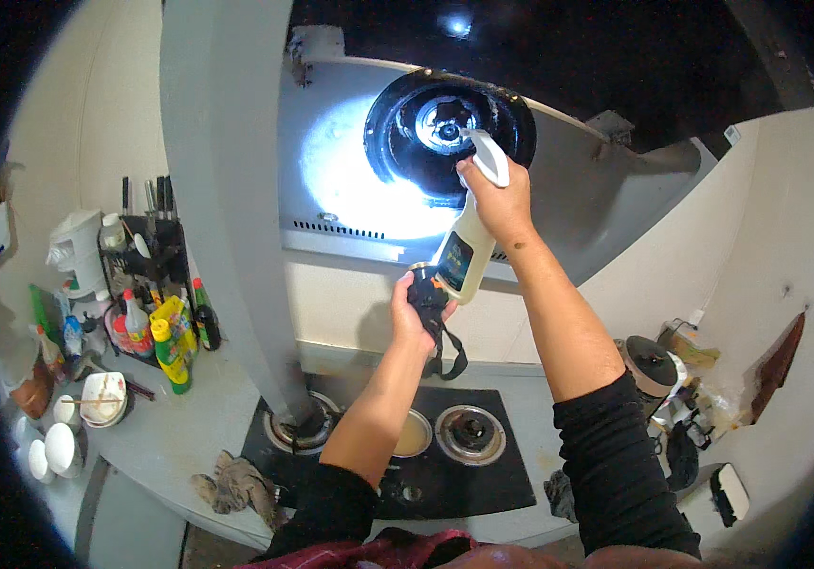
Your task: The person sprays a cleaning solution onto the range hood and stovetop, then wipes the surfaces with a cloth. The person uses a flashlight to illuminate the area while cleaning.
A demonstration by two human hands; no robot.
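Note:
My right hand (pixel 505 203) grips a spray bottle (pixel 473 252) of pale yellowish liquid by the neck, just below its white trigger head (pixel 490 158). The nozzle points into the round black fan opening (pixel 407 135) of a grey range hood (pixel 578 185). Lower and to the left, my left hand (pixel 414 316) holds a black flashlight (pixel 427 291) with a strap (pixel 455 364) hanging down. Its beam makes a bright patch on the hood around the opening's lower left. The flashlight overlaps the bottle's base in view; I cannot tell whether they touch.
Below stands a black gas cooktop (pixel 478 491) with a crumpled cloth (pixel 240 487) at its left. A grey column (pixel 236 178) rises beside the hood. Sauce bottles (pixel 172 355), a knife rack (pixel 147 245) and white bowls (pixel 62 448) crowd the left counter. A lidded pot (pixel 652 363) stands right.

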